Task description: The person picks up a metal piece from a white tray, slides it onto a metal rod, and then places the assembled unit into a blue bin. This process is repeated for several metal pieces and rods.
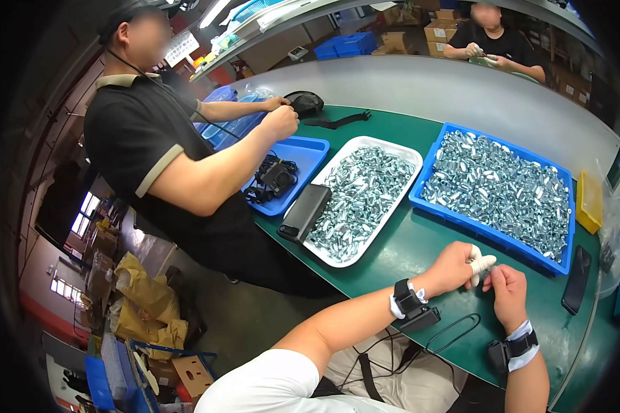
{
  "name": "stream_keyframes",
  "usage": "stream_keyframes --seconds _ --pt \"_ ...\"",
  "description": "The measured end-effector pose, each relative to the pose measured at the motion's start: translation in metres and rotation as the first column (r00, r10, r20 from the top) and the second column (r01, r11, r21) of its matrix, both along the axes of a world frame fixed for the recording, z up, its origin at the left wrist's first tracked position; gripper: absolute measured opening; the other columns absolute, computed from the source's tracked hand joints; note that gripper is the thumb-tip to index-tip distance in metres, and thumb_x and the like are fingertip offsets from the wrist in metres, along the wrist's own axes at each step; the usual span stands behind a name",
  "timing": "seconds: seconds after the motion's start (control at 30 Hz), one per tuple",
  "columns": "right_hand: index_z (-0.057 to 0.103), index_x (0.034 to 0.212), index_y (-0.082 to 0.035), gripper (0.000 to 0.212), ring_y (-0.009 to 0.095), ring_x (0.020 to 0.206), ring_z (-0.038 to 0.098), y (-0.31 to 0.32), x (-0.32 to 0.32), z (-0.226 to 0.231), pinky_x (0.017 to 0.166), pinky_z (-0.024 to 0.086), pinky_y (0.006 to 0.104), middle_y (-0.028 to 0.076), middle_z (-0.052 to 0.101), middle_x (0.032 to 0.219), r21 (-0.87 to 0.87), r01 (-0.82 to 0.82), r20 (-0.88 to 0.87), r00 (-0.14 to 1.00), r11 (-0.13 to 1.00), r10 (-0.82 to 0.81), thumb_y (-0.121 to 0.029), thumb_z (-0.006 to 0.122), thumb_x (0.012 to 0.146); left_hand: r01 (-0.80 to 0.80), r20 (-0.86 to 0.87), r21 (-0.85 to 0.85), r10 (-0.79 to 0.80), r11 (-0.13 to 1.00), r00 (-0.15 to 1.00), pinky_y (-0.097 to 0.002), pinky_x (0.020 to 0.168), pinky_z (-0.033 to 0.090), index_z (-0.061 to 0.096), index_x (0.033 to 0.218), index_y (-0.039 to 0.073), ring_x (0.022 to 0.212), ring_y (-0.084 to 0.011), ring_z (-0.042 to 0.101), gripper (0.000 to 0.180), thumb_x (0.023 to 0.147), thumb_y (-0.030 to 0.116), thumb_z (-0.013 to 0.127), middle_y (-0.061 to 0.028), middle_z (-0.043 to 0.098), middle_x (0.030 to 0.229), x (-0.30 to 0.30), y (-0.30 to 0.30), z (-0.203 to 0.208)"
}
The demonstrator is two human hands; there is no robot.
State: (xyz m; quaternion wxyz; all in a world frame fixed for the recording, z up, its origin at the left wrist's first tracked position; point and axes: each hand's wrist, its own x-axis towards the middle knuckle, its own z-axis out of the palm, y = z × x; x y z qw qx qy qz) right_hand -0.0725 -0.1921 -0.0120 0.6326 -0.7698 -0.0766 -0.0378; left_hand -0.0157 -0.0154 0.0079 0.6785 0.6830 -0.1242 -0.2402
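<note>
Nearest my camera is a white sleeve point(262, 382), its bare forearm point(355, 315) reaching right to the near edge of the green table point(406, 237). I have the left hand point(449, 270) above the table, fingers partly curled, white finger covers point(482, 264) on its fingertips. I see the right hand point(508, 289) just to its right, fingers bent inward, tips close to those covers; I cannot tell whether they pinch one or how wide either grip stands. Both wrists carry a black strapped device point(420, 316), and a black cable point(455, 330) loops below the hands.

Just beyond them, a blue crate point(488, 237) is full of shiny metal parts point(503, 186). To its left, a white tray point(337, 261) holds more, with a black block point(304, 212) resting across its left side. On the right I make out a phone point(577, 279) and, farther off, a yellow box point(589, 202). Far left, a co-worker point(131, 124) stands by a blue tray point(315, 146).
</note>
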Motion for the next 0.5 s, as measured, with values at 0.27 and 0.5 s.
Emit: stream_keyframes --seconds 0.27,0.5 --pt "0.058 0.066 0.0 0.042 0.01 0.055 0.052 -0.013 0.001 0.002 0.054 0.04 0.0246 0.005 0.058 0.064 0.262 -0.106 -0.138 0.98 0.959 0.146 -0.022 0.048 0.1 0.067 0.281 -0.035 -0.055 0.997 0.958 -0.0226 0.053 0.041 0.057 0.076 0.003 0.062 -0.0049 0.054 0.021 0.09 0.016 0.067 0.0 0.059 0.068 -0.007 -0.007 -0.011" --pt "0.057 0.066 0.0 0.043 0.01 0.054 0.05 -0.007 0.005 0.0 0.055 0.039 0.0244 0.005 0.057 0.063 0.292 -0.041 -0.108 0.991 0.956 0.075 -0.024 0.048 0.1 0.045 0.243 -0.096 -0.02 0.994 0.97 -0.0224 0.055 0.042 0.057 0.08 0.003 0.064 -0.0056 0.054 0.017 0.089 0.012 0.067 -0.0002 0.06 0.072 -0.007 -0.012 -0.001"
